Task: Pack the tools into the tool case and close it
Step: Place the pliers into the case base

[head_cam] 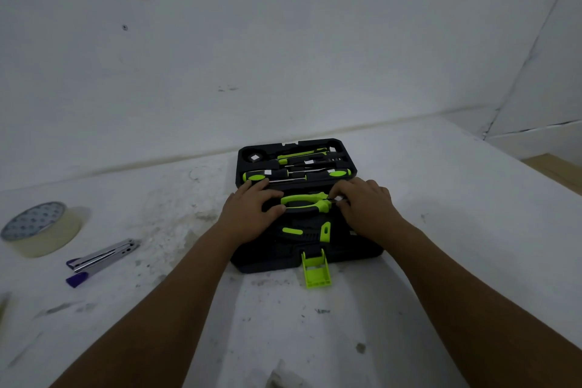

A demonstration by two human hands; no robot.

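Note:
A black tool case (252,263) lies open and flat on the white table, its lime-green latch (316,271) hanging over the near edge. The far half (346,151) holds green-and-black screwdrivers (274,174) and other small tools. In the near half lie green-handled pliers (302,204), with a green-and-black tool (307,231) below them. My left hand (252,214) rests on the handle end of the pliers. My right hand (365,201) has its fingertips on the jaw end. Both hands press the pliers down in the case.
A roll of clear tape (41,228) stands at the left of the table. A chrome stapler with purple ends (97,260) lies beside it. The wall runs just behind the case. The table's right edge drops off toward a wooden floor (554,170).

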